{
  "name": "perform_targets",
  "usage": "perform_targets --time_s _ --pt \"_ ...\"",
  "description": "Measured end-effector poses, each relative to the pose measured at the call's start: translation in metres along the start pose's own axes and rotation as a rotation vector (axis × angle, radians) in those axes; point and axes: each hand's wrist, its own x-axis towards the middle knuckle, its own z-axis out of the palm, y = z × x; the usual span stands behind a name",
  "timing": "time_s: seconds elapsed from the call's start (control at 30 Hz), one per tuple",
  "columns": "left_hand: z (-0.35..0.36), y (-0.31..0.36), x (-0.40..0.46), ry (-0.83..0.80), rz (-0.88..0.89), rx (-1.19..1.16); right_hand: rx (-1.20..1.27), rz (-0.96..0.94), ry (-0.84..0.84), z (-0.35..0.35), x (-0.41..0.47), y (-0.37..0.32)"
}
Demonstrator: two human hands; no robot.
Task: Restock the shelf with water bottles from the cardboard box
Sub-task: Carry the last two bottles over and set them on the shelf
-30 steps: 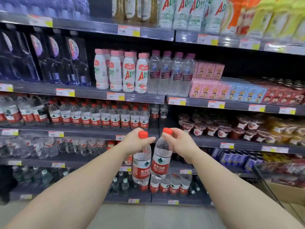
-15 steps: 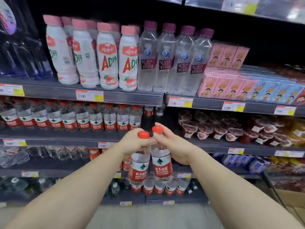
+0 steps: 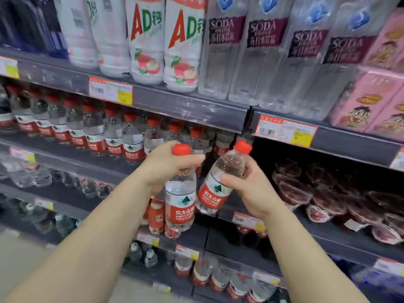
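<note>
Both forearms were bare — no sleeves, watch or rings showed on the left hand [image 3: 166, 165] or right hand [image 3: 251, 191].

AD milk bottles [image 3: 166, 40] beside soda bottles [image 3: 269, 51]

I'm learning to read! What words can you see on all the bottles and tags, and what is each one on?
"AD": big red letters on the white milk-drink bottles.
"SODA": dark purple labels on the clear bottles.
Red label on the water bottle in the left hand: Chinese characters, small print blurred.
Bottle in the right hand: label too blurred.
Shelf price tags and pink cartons: unreadable.
</note>
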Motion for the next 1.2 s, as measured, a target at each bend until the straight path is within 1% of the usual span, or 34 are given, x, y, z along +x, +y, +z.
perform_targets --time_s 0.07,0.2,0.37,0.57,0.63,0.7,0.77,0.83,1.03,1.2 --pt "0.001 0.003 0.013 0.011 0.038 -0.035 -0.049 -0.049 0.011 -0.009 0.021 -0.003" --pt "0.004 0.002 0.034 0.054 0.113 -0.018 -0.17 -0.071 0.126 -0.019 0.047 0.008" --pt "0.008 -0.012 0.049 0.074 0.132 -0.012 -0.221 -0.082 0.213 -0.024 0.064 0.037" --pt "0.012 -0.026 0.051 0.076 0.121 -0.023 -0.316 -0.067 0.197 -0.027 0.075 0.061" --pt "0.01 -0.027 0.052 0.075 0.103 -0.046 -0.36 -0.027 0.171 -0.028 0.075 0.067" --pt "0.006 -0.026 0.051 0.054 0.097 -0.055 -0.473 0.034 0.14 -0.026 0.072 0.074" --pt "0.001 -0.027 0.049 0.03 0.092 -0.061 -0.575 0.078 0.162 -0.024 0.07 0.085" --pt "-0.004 -0.03 0.047 0.013 0.085 -0.075 -0.632 0.076 0.218 -0.022 0.073 0.094" --pt "-0.013 -0.048 0.049 0.005 0.052 -0.065 -0.65 0.058 0.309 -0.021 0.103 0.105" --pt "-0.013 -0.05 0.052 -0.005 0.065 -0.061 -0.527 0.027 0.314 -0.022 0.119 0.117"
